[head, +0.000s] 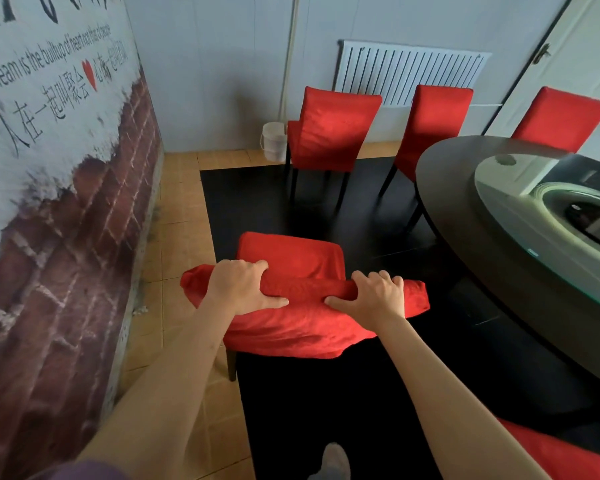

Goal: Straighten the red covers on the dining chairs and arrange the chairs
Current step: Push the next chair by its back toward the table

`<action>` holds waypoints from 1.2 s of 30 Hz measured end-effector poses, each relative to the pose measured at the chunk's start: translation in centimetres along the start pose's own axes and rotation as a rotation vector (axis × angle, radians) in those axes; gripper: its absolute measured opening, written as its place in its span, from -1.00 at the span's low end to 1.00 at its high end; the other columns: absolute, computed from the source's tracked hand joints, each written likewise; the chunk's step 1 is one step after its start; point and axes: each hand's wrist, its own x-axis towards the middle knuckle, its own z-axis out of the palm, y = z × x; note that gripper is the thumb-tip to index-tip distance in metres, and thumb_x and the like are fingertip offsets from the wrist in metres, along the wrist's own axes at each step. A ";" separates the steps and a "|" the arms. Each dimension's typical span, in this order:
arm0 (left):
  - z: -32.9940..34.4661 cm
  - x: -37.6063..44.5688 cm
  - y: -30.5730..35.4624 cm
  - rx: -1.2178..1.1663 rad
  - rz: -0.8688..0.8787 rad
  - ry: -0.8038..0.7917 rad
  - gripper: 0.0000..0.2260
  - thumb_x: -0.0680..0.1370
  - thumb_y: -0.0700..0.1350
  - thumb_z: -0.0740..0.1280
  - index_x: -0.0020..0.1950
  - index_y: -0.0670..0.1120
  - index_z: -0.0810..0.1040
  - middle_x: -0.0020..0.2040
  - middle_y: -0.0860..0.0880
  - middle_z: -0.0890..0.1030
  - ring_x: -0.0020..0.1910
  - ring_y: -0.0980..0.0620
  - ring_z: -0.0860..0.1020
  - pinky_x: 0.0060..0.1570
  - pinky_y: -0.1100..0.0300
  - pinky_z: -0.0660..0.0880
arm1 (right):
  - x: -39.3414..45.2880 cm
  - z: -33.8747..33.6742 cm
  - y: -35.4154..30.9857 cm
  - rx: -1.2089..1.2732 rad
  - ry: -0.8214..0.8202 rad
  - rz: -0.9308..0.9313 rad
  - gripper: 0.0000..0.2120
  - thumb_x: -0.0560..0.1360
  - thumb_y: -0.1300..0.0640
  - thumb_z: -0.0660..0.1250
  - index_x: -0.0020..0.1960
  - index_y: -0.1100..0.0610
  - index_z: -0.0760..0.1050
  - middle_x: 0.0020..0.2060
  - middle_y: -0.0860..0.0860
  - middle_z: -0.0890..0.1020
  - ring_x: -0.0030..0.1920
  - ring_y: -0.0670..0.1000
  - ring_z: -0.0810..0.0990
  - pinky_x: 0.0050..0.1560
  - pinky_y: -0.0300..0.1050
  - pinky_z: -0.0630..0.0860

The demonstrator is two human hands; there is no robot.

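Reading "Team is the builtup of heart", possibly misprinted, on my brick-print wall mural (49, 140); left hand (239, 285) and right hand (374, 297) both grip the nearest chair (291, 317) backrest's wrinkled red cover beside the round table (465, 216).

I see the nearest chair (302, 306) with its back toward me, its red cover (291, 327) wrinkled and bunched along the top edge. Three more red-covered chairs stand farther off: one (329, 133) apart from the bench, two (433, 123) (561, 116) drawn up beside its rim, covers lying smooth.
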 end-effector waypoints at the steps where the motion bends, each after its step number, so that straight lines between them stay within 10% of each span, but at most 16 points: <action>1: 0.0 0.8 -0.2 0.004 0.001 0.001 -0.08 0.23 0.64 -0.01 0.28 0.02 0.50 -0.15 0.05 0.65 -0.18 0.04 0.62 -0.22 0.21 0.41 | 0.8 -0.1 0.0 -0.002 -0.002 0.002 -0.13 0.15 -0.65 -0.15 0.01 -0.02 0.46 -0.22 -0.08 0.44 0.05 0.05 0.49 0.21 0.06 0.27; 16: 2.3 11.0 -5.2 -0.041 0.068 0.047 0.09 0.09 0.67 -0.30 0.12 0.00 0.58 -0.17 0.06 0.65 -0.20 0.03 0.62 -0.29 0.22 0.38 | 11.4 0.0 -1.0 -0.012 0.077 -0.020 -0.18 0.07 -0.67 -0.23 -0.19 -0.02 0.35 -0.30 -0.10 0.41 -0.15 0.02 0.55 -0.04 -0.04 0.34; 36: 4.4 22.0 -10.0 -0.057 0.142 -0.022 -0.05 0.18 0.67 -0.08 0.27 0.06 0.47 -0.17 0.08 0.63 -0.21 0.05 0.61 -0.30 0.19 0.35 | 21.3 0.1 -2.6 -0.043 0.004 0.120 -0.09 0.10 -0.65 -0.17 -0.02 0.01 0.47 -0.20 -0.06 0.56 -0.15 -0.01 0.55 0.02 -0.08 0.35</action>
